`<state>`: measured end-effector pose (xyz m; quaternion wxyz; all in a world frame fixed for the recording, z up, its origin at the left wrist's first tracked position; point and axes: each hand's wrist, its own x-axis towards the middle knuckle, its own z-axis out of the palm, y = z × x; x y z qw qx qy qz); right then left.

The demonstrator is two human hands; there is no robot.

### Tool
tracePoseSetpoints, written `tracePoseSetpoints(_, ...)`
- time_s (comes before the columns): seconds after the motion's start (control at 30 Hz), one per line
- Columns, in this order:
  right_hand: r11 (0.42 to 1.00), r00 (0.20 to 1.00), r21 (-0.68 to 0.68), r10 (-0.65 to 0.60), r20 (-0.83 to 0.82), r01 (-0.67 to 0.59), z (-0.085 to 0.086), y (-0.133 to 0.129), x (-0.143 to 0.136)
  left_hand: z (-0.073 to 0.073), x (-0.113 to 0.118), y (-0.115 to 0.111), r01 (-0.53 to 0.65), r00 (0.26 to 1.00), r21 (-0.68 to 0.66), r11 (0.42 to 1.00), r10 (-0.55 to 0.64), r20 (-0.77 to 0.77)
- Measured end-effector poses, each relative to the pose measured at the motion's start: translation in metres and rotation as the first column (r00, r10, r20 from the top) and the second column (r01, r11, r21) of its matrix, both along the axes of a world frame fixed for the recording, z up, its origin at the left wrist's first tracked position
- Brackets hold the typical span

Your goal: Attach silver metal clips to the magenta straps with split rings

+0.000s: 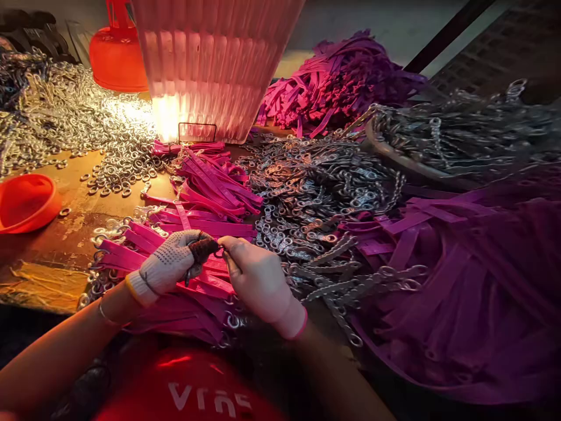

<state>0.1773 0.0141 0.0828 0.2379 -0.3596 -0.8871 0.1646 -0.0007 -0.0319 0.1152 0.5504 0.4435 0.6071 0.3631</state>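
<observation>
Gloved, the left hand (pixel 169 263) and right hand (pixel 258 280) meet fingertip to fingertip, both pinched shut on a small metal ring (pixel 218 251) above the pink straps (pixel 193 292). That ring looks liable to slip from the thick glove tips and vanish among the straps. Beyond, snarled chain leashes (pixel 324 199) crowd the right; loose rings (pixel 118 158) and an orange bowl (pixel 26 202) lie left.

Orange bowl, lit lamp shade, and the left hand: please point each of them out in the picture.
Orange bowl (pixel 26 202): head view, on its inner side at the left edge.
Lamp shade (pixel 214 64): head view, on the ribbed front.
Left hand (pixel 169 263): head view, on the back of the dotted glove.
</observation>
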Motion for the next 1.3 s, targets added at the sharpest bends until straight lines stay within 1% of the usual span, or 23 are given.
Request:
tracePoseSetpoints(0.07,0.996,0.996,0.082,-0.027,0.081,0.021,0.001,-0.004,-0.002,-0.003,0.001,-0.001,0.028,0.990,0.096,0.995,-0.015,-0.137)
tracePoseSetpoints(0.1,0.990,0.992,0.135,-0.042,0.116,0.026,0.002,-0.005,-0.002,-0.004,0.001,-0.001,0.034,0.986,0.124,0.992,-0.012,-0.169)
tracePoseSetpoints(0.13,0.982,0.988,0.188,-0.056,0.146,0.028,0.003,-0.007,-0.002,-0.005,0.001,-0.002,0.028,0.988,0.126,0.992,-0.009,-0.152)
tracePoseSetpoints(0.2,0.964,0.979,0.265,-0.080,0.187,0.028,0.004,-0.008,-0.003,-0.008,0.001,-0.003,0.002,1.000,0.056,0.998,-0.002,-0.001)
tracePoseSetpoints(0.23,0.959,0.977,0.283,-0.085,0.194,0.028,0.005,-0.009,-0.003,-0.009,0.001,-0.004,-0.002,0.997,0.017,1.000,0.000,0.075)
tracePoseSetpoints(0.27,0.957,0.978,0.288,-0.086,0.192,0.028,0.005,-0.009,-0.004,-0.011,0.001,-0.006,-0.001,0.995,0.004,1.000,0.001,0.103)
tracePoseSetpoints(0.3,0.958,0.980,0.284,-0.086,0.179,0.032,0.005,-0.010,-0.005,-0.013,0.002,-0.007,0.004,0.997,0.031,1.000,-0.006,0.072)
tracePoseSetpoints(0.37,0.962,0.986,0.269,-0.091,0.140,0.051,0.002,-0.010,-0.006,-0.018,0.003,-0.008,0.059,0.991,0.166,0.984,-0.037,-0.130)
tracePoseSetpoints(0.43,0.964,0.986,0.253,-0.116,0.119,0.083,-0.002,-0.010,-0.007,-0.023,0.004,-0.009,0.154,0.942,0.287,0.946,-0.052,-0.333)
tracePoseSetpoints(0.47,0.964,0.984,0.245,-0.132,0.115,0.101,-0.003,-0.011,-0.008,-0.025,0.003,-0.008,0.189,0.923,0.319,0.929,-0.057,-0.380)
tracePoseSetpoints(0.53,0.970,0.983,0.214,-0.144,0.110,0.119,-0.003,-0.012,-0.006,-0.028,0.000,-0.008,0.219,0.930,0.301,0.928,-0.105,-0.352)
tracePoseSetpoints(0.6,0.985,0.988,0.145,-0.107,0.112,0.090,0.002,-0.013,-0.004,-0.029,-0.003,-0.007,0.198,0.965,0.199,0.960,-0.156,-0.210)
tracePoseSetpoints(0.67,0.998,0.986,0.049,-0.049,0.161,0.042,0.010,-0.014,-0.001,-0.026,-0.005,-0.008,0.164,0.982,0.115,0.980,-0.150,-0.117)
tracePoseSetpoints(0.7,0.999,0.977,-0.005,-0.030,0.211,0.032,0.015,-0.014,-0.001,-0.025,-0.005,-0.009,0.151,0.983,0.111,0.982,-0.137,-0.123)
tracePoseSetpoints(0.8,0.991,0.911,-0.105,-0.036,0.411,0.086,0.024,-0.014,-0.003,-0.023,-0.002,-0.014,0.150,0.962,0.216,0.965,-0.093,-0.256)
tracePoseSetpoints(0.87,0.990,0.853,-0.092,-0.040,0.520,0.102,0.025,-0.015,-0.006,-0.025,0.000,-0.018,0.172,0.945,0.247,0.954,-0.089,-0.314)
tracePoseSetpoints(1.0,0.999,0.785,-0.003,0.035,0.619,-0.043,0.022,-0.020,-0.012,-0.030,0.001,-0.019,0.239,0.916,0.234,0.942,-0.139,-0.376)
tracePoseSetpoints(1.1,0.991,0.762,0.046,0.066,0.644,-0.124,0.023,-0.021,-0.014,-0.023,-0.006,-0.011,0.366,0.870,0.250,0.896,-0.235,-0.433)
tracePoseSetpoints(1.17,0.986,0.782,0.081,0.064,0.620,-0.146,0.024,-0.021,-0.014,-0.010,-0.022,-0.004,0.493,0.812,0.252,0.833,-0.336,-0.478)
tracePoseSetpoints(1.2,0.985,0.802,0.107,0.048,0.596,-0.138,0.024,-0.021,-0.013,-0.002,-0.035,-0.001,0.544,0.780,0.253,0.800,-0.372,-0.503)
tracePoseSetpoints(1.23,0.984,0.823,0.135,0.017,0.568,-0.113,0.024,-0.022,-0.011,0.007,-0.052,0.000,0.561,0.762,0.252,0.788,-0.373,-0.529)
tracePoseSetpoints(1.27,0.983,0.843,0.167,-0.028,0.537,-0.074,0.023,-0.024,-0.008,0.017,-0.072,0.000,0.538,0.765,0.266,0.800,-0.330,-0.553)
tracePoseSetpoints(1.3,0.981,0.862,0.193,-0.073,0.502,-0.030,0.022,-0.027,-0.004,0.025,-0.093,-0.001,0.459,0.799,0.311,0.832,-0.234,-0.553)
